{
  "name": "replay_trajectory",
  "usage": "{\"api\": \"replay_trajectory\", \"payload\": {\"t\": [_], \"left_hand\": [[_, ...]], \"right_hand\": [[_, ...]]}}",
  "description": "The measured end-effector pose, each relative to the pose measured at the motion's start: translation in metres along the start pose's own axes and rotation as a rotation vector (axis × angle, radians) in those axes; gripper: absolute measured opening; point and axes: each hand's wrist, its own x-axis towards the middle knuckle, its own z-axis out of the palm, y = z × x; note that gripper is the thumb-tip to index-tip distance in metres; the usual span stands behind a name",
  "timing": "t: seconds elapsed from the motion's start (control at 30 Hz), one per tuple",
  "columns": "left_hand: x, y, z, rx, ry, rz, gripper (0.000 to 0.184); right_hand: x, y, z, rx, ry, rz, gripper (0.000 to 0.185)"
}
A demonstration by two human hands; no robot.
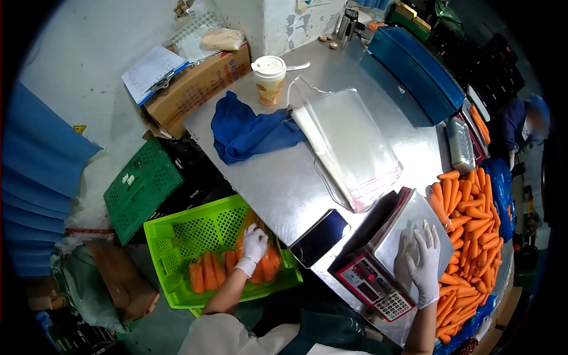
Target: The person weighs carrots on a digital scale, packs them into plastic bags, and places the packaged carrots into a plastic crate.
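Bagged carrots (205, 273) lower left, long axes near-vertical, tips unclear.
Left hand (254, 245): fingers curled, grip unclear; right hand (424, 264): spread, empty.

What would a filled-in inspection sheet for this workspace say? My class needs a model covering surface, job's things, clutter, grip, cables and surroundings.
Surface: metal table, shiny, partly covered.
Job's things: loose carrots heaped at the right; scale; clear plastic bags; lime-green crate holding carrots, seemingly bagged.
Clutter: blue cloth, lidded cup, phone.
Grip: left hand in the crate, fingers bent over carrots, hold unclear; right hand over the scale's plate, fingers spread, nothing held.
Cables: nothing seen.
Surroundings: cardboard box with clipboard on top; blue curtain; another person beyond the table.
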Motion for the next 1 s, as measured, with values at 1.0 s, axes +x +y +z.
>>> {"api": "replay_trajectory", "payload": {"t": [1.0], "left_hand": [[-0.066, 0.388, -0.179, -1.597, -0.649, 0.043, 0.005]], "right_hand": [[-0.072, -0.031, -0.004, 1.828, -0.152, -0.136, 0.099]]}}
